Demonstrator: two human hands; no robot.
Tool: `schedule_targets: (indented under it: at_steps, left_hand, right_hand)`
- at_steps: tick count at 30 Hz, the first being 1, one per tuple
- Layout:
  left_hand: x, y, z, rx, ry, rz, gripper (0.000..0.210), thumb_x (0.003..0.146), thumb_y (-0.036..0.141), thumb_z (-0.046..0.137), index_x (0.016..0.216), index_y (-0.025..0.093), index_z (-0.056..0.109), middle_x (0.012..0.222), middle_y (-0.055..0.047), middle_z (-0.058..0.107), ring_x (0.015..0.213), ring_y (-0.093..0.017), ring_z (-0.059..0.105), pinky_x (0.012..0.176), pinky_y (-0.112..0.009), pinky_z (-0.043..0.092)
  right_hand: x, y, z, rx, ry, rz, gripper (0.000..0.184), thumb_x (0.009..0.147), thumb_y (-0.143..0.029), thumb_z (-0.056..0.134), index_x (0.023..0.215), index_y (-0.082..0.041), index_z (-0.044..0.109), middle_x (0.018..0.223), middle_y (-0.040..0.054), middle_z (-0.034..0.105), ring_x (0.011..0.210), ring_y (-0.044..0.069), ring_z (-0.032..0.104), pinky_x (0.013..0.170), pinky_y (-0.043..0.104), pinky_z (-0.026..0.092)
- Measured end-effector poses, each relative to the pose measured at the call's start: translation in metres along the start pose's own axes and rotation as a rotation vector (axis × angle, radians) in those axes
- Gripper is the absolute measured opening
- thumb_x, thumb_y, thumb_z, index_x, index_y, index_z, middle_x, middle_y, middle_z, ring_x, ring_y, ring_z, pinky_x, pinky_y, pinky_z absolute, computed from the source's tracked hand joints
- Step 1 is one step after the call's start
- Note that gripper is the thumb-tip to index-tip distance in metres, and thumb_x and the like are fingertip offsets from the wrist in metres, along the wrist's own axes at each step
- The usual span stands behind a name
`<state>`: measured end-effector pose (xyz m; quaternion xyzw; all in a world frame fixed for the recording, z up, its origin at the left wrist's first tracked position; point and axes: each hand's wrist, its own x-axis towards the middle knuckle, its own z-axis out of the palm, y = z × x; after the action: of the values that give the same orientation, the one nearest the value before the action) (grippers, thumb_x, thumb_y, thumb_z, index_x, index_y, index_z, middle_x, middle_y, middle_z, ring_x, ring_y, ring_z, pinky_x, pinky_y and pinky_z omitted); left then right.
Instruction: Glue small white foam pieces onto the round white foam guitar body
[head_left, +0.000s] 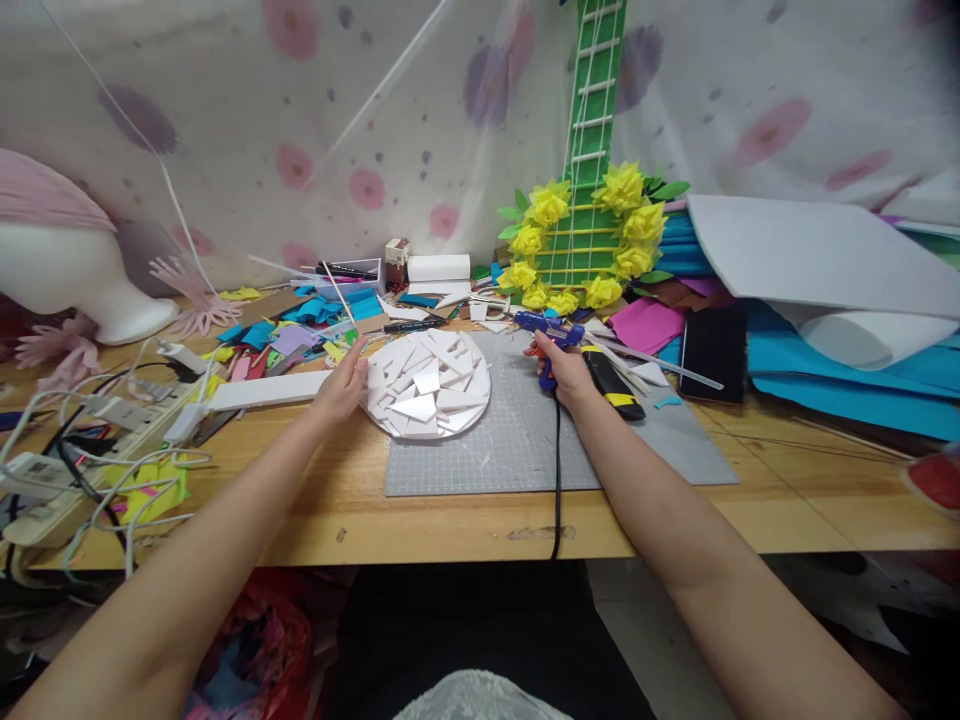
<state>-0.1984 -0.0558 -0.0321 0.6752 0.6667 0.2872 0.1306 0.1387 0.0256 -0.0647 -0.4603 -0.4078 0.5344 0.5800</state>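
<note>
A round white board (480, 385) covered with angular white foam-like pieces (420, 385) rests partly on the grey cutting mat (487, 470). Its left edge is gripped by my left hand (345, 385); the fingers under or behind the edge are partly hidden. To the right of the disc, my right hand (568, 375) is closed round a blue hot glue gun (551, 325), whose nozzle points left above the mat. From its handle a black cord (557, 480) runs down over the table's front edge. A yellow and black cutter (613, 385) lies just right of that hand.
Paper and foam scraps (300, 330) clutter the back. A green guitar shape with yellow flowers (581, 240) leans on the curtain. Cables and a power strip (142, 420) lie left, near a white mannequin head (60, 260). Blue sheets (847, 370) and a black phone-like slab (712, 352) lie right.
</note>
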Motion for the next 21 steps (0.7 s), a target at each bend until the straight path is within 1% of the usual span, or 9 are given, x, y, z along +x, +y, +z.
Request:
schedule_targets:
  at_steps: [2, 5, 9, 13, 17, 21]
  left_hand:
    - [0.006, 0.006, 0.010, 0.030, 0.001, -0.048, 0.059, 0.091, 0.045, 0.021, 0.143, 0.017, 0.028, 0.150, -0.007, 0.028, 0.138, -0.018, 0.022, 0.114, -0.035, 0.016]
    - [0.013, 0.012, 0.026, 0.068, -0.019, -0.113, 0.059, 0.092, 0.045, 0.019, 0.144, 0.018, 0.027, 0.149, -0.008, 0.028, 0.139, -0.019, 0.019, 0.114, -0.039, 0.012]
    - [0.015, 0.014, 0.041, 0.123, -0.032, -0.113, 0.063, 0.091, 0.046, 0.018, 0.144, 0.012, 0.023, 0.149, -0.014, 0.027, 0.140, -0.022, 0.017, 0.114, -0.044, 0.010]
    - [0.013, 0.014, 0.043, 0.158, -0.012, -0.106, 0.063, 0.091, 0.044, 0.017, 0.143, 0.009, 0.025, 0.148, -0.016, 0.029, 0.139, -0.023, 0.021, 0.113, -0.045, 0.012]
    - [0.013, 0.017, 0.042, 0.178, -0.037, -0.124, 0.064, 0.091, 0.041, 0.016, 0.143, 0.004, 0.024, 0.148, -0.017, 0.027, 0.139, -0.023, 0.020, 0.114, -0.043, 0.012]
    - [0.016, 0.018, 0.040, 0.170, -0.082, -0.150, 0.066, 0.091, 0.044, 0.016, 0.144, 0.005, 0.022, 0.149, -0.016, 0.024, 0.140, -0.023, 0.016, 0.114, -0.042, 0.010]
  right_hand:
    - [0.000, -0.001, 0.001, -0.001, 0.008, 0.004, 0.037, 0.057, -0.050, 0.075, 0.065, -0.016, 0.061, 0.060, 0.0007, 0.065, 0.039, 0.004, 0.041, 0.034, 0.017, 0.037]
    - [0.000, -0.001, 0.001, -0.005, 0.012, -0.002, 0.036, 0.059, -0.050, 0.073, 0.065, -0.016, 0.060, 0.060, 0.0006, 0.065, 0.038, 0.004, 0.040, 0.035, 0.017, 0.037]
    - [0.000, -0.001, 0.000, -0.016, 0.023, 0.008, 0.036, 0.061, -0.051, 0.072, 0.066, -0.017, 0.059, 0.060, 0.0001, 0.065, 0.037, 0.004, 0.040, 0.035, 0.017, 0.037]
    - [0.000, -0.001, 0.000, -0.016, 0.014, 0.001, 0.037, 0.060, -0.051, 0.073, 0.065, -0.017, 0.060, 0.061, 0.0004, 0.065, 0.038, 0.003, 0.041, 0.035, 0.016, 0.037]
    - [0.001, 0.000, 0.000, 0.004, 0.020, 0.002, 0.038, 0.059, -0.051, 0.074, 0.063, -0.016, 0.059, 0.059, 0.0007, 0.064, 0.037, 0.003, 0.040, 0.034, 0.016, 0.036]
    - [0.000, -0.001, 0.001, 0.002, 0.025, 0.000, 0.037, 0.059, -0.050, 0.074, 0.063, -0.016, 0.060, 0.059, 0.0001, 0.064, 0.036, 0.003, 0.040, 0.034, 0.017, 0.036]
